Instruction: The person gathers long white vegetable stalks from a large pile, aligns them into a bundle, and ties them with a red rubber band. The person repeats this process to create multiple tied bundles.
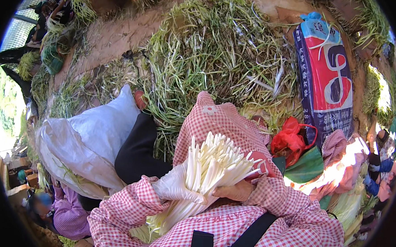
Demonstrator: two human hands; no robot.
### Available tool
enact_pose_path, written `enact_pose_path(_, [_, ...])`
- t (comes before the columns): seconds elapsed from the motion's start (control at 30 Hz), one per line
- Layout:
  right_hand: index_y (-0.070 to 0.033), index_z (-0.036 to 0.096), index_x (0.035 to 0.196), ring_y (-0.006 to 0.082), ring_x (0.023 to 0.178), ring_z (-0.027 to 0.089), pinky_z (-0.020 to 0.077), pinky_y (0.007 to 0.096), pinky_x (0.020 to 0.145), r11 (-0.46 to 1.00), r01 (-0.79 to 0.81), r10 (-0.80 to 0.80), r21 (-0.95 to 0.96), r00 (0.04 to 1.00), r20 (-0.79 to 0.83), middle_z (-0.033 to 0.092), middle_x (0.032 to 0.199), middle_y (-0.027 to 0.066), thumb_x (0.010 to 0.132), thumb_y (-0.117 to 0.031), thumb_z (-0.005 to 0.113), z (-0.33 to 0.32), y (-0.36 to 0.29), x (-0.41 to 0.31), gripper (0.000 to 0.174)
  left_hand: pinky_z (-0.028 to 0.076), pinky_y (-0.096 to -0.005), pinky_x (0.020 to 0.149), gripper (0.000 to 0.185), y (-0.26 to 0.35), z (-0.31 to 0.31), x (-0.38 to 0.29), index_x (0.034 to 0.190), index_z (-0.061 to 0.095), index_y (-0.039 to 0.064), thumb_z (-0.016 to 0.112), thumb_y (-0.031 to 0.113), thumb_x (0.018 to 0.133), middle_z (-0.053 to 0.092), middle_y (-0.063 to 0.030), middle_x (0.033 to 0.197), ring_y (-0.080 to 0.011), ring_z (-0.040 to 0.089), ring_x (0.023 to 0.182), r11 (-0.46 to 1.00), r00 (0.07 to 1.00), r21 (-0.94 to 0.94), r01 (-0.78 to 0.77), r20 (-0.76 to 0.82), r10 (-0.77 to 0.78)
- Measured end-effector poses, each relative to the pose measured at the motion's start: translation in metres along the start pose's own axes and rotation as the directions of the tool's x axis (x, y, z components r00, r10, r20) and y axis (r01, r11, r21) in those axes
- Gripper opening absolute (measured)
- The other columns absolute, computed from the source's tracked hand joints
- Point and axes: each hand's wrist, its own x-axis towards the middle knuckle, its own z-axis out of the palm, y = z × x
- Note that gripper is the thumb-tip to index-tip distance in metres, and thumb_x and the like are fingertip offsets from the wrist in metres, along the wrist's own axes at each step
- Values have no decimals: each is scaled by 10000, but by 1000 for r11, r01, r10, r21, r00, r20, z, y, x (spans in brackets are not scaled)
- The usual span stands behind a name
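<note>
A thick bundle of long white vegetable stalks (pixel 217 162), with pale yellow-green lower parts, lies slanted across my lap. My left hand (pixel 179 185), in a white glove, grips the bundle from the picture's left, its thumb across the stalks. From the other side my right hand (pixel 235 191), which looks bare, holds the same bundle, fingers partly hidden behind it. The stalks' white ends point up and away from me, over a red-and-white checked apron (pixel 214 119). Their lower ends pass under my left forearm towards my chest.
Green leaf trimmings (pixel 211 55) are heaped on the ground ahead. A white woven sack (pixel 101 132) lies at left; a printed purple-and-red sack (pixel 326 80) and a red plastic bag (pixel 291 142) are at right. People sit at lower left, one in a purple checked garment (pixel 68 214), and at far right.
</note>
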Motion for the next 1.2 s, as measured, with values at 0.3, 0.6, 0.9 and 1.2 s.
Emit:
enact_pose_path(0.3, [-44,379,1401,239,1311,381,265,350,1113,966,-121,116,-226,993,-37,443,1396,136,863,-369,673,-4,-10,-9,695,316,-332,1073,1023,-12,-13,23,1431,299,46,878,256,614,479,-91,1359,-194,433,1267,970,988,-235,69,153,-33])
enact_pose_path(0.6, [-52,332,1437,247,1360,323,209,336,1138,859,-150,258,-489,952,161,383,1452,142,864,-339,675,-49,-25,-50,727,320,-327,1065,1109,-15,-18,39,1445,229,32,863,409,616,459,-100,1354,-181,424,1249,931,875,-222,289,455,-163])
enact_pose_path(0.9, [43,612,1136,193,923,605,457,279,823,805,321,-230,-499,944,236,622,994,103,931,-71,540,-26,-174,-66,246,232,-348,1119,1077,-44,-15,52,1471,156,19,811,382,696,342,-123,1462,-215,315,1357,958,877,-247,146,480,-10])
enact_pose_path(1.2, [54,621,1085,248,975,576,429,369,831,874,402,-482,273,647,590,618,1046,171,931,-120,562,77,-175,3,240,288,-356,1091,1043,-11,-10,53,1445,251,31,857,334,653,421,-102,1402,-207,404,1286,973,885,-153,174,458,-87])
